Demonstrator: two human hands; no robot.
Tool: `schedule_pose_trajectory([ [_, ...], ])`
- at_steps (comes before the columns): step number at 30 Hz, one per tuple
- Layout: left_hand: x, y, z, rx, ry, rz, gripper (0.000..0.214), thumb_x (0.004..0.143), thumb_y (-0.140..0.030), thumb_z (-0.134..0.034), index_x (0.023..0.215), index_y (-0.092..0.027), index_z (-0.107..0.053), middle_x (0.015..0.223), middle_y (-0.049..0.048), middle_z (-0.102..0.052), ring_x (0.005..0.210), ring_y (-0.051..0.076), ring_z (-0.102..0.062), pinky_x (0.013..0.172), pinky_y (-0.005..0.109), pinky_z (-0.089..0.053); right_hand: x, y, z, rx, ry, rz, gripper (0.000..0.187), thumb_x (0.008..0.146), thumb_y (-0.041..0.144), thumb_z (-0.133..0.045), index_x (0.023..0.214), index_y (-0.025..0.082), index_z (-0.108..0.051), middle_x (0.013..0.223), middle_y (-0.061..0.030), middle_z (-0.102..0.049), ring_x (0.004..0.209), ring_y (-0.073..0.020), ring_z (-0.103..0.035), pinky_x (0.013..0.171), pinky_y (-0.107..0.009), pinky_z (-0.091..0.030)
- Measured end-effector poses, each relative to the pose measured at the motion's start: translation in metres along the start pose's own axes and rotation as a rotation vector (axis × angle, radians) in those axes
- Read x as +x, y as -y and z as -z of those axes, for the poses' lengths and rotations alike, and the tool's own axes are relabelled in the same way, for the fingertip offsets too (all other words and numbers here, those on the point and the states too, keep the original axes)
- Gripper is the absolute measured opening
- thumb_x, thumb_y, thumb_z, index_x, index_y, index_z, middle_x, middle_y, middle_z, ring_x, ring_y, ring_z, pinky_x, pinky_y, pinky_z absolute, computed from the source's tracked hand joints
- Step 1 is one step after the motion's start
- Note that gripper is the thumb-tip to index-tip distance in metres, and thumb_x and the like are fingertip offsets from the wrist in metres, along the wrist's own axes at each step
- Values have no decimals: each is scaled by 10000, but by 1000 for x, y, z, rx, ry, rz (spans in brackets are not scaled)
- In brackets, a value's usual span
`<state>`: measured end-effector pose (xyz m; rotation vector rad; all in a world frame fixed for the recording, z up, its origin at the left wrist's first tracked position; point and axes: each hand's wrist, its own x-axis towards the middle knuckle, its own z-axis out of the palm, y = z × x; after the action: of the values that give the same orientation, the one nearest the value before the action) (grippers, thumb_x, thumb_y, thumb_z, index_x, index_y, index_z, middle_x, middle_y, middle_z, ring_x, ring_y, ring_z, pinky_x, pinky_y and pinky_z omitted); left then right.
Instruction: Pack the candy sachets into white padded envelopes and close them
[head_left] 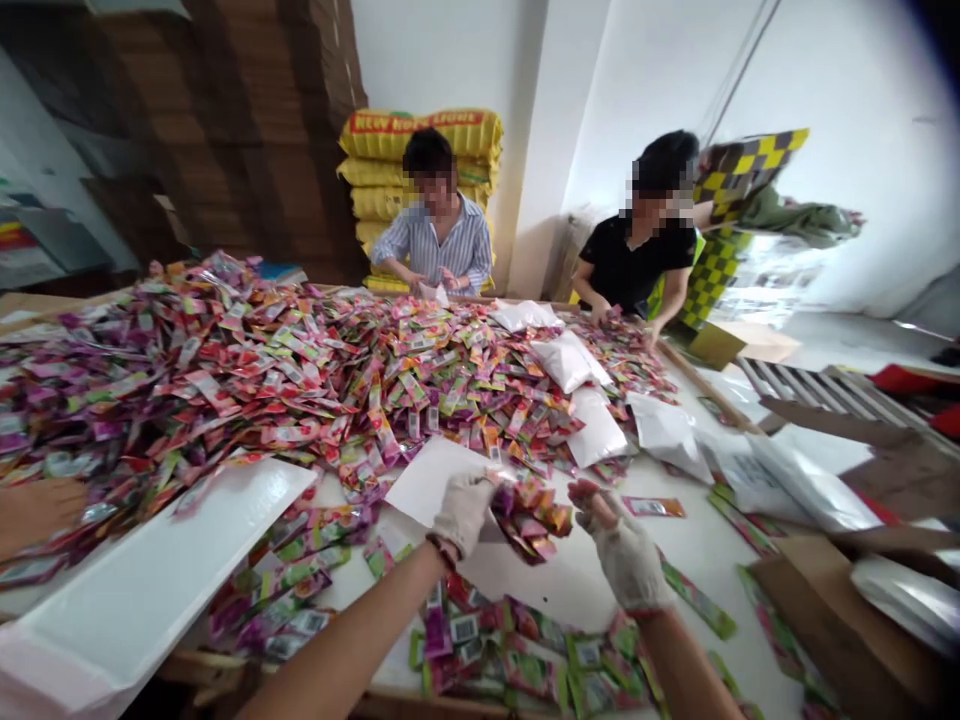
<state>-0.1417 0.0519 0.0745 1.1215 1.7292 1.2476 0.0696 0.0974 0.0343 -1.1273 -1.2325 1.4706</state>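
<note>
packet heap (322, 380) blocks forward; above free

White wall (787, 100) and pillar (559, 110), grey floor (855, 335) at right, tall brown stack (217, 130) at back left.

- sachets (247, 375) lie heaped across the table (701, 535), mostly left
- bags (564, 360) rest on the heap's right side
- behind the heap, a co-worker (469, 235), sacks (375, 172) stacked further back
- a box (825, 605) at the near right

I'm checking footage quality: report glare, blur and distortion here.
Head view: the left hand and right hand read fairly clearly, slightly soft; a sheen lies on the white tray; the cardboard box at right looks stretched and blurred; the top right corner falls dark.
</note>
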Motion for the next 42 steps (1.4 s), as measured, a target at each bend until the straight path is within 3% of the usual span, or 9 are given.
schedule_pose_trajectory([
  [2, 5, -8, 4, -127, -8, 35, 373, 737, -513, -603, 600, -166, -607, 513, -14, -525, 512, 122, -493, 522, 242, -397, -3, -2, 0, 118, -54, -157, 523, 622, 560, -775, 983, 197, -670, 968, -96, -709, 826, -216, -659, 698, -316, -506],
  [7, -3, -38, -3, -550, -13, 199, 317, 665, -465, -661, 629, -174, -541, 535, -23, -558, 468, 110, -503, 446, 218, -388, -11, 16, -42, 193, 260, -279, 384, 658, 477, -708, 881, 175, -629, 713, -43, -680, 554, -142, -592, 495, -241, -458],
  [11, 3, -64, 6, -423, -16, 136, 213, 727, -360, -576, 632, -179, -516, 515, -30, -551, 435, 90, -488, 413, 187, -354, 10, 57, -57, -204, 151, -189, 87, 618, 259, -549, 673, 192, -553, 439, 32, -535, 387, -118, -493, 391, -214, -412],
  [16, 29, -91, 47, -219, 49, 10, 188, 629, -167, -620, 471, -152, -519, 351, -73, -389, 313, 40, -323, 349, 166, -194, 39, 122, -46, -605, 103, 0, 72, 589, 185, -475, 571, 184, -544, 355, 67, -442, 307, -69, -376, 324, -177, -255],
  [24, 43, -130, 66, 0, 119, -88, 204, 652, -295, -678, 545, -167, -560, 389, -66, -431, 338, 73, -384, 362, 185, -275, 40, 189, -55, -497, 183, 80, 101, 623, 219, -546, 543, 193, -489, 349, 72, -407, 302, -65, -343, 314, -190, -232],
  [32, 52, -134, 72, 171, 109, -230, 171, 673, -255, -635, 552, -139, -602, 439, -59, -427, 421, 57, -340, 443, 189, -237, 39, 200, -48, -392, 235, 63, 255, 648, 340, -686, 532, 185, -519, 380, 62, -423, 335, -45, -320, 347, -187, -194],
  [36, 57, -137, 73, 503, 85, -356, 221, 695, -165, -586, 475, -141, -568, 424, -54, -368, 461, 71, -321, 486, 217, -219, 34, 199, -47, -616, 157, 171, 306, 625, 305, -695, 449, 189, -473, 380, 67, -388, 386, -43, -318, 378, -187, -192],
  [39, 46, -141, 68, 594, 4, -522, 226, 785, -223, -544, 586, -151, -621, 521, -28, -491, 529, 95, -395, 534, 226, -258, 27, 185, -34, -706, 130, 260, 344, 681, 375, -681, 472, 188, -481, 413, 58, -393, 421, -59, -339, 403, -197, -220],
  [42, 21, -128, 46, 705, 38, -619, 191, 820, -254, -527, 700, -174, -653, 652, 13, -602, 615, 132, -491, 596, 242, -319, 12, 152, -11, -760, 130, 166, 326, 727, 438, -643, 550, 194, -519, 453, 53, -429, 423, -74, -342, 409, -216, -229],
])
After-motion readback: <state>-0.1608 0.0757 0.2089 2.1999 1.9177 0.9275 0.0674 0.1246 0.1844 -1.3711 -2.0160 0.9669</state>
